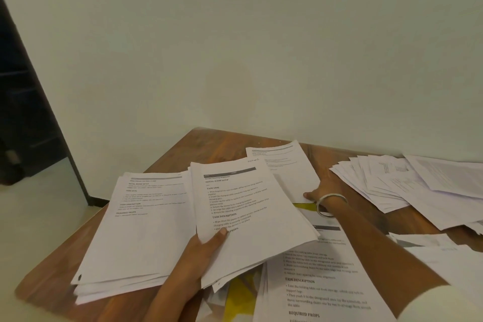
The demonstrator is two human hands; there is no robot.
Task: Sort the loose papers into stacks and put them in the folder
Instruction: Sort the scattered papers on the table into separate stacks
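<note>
My left hand point(201, 253) grips a thick sheaf of printed papers point(248, 219) by its lower left edge, thumb on top, holding it tilted above the table. A second stack of papers point(141, 232) lies to its left near the table's corner. My right hand point(324, 193), with a metal bangle on the wrist, reaches across and pinches the near corner of a single sheet point(287, 167) lying at the back of the table. A yellow folder point(239, 298) shows beneath the held sheaf, mostly covered.
A fanned spread of loose papers point(407, 183) covers the right side of the wooden table point(183, 149). More printed sheets point(321, 290) lie at the front under my right forearm. A pale wall stands behind the table, and a dark doorway point(23, 117) is at the left.
</note>
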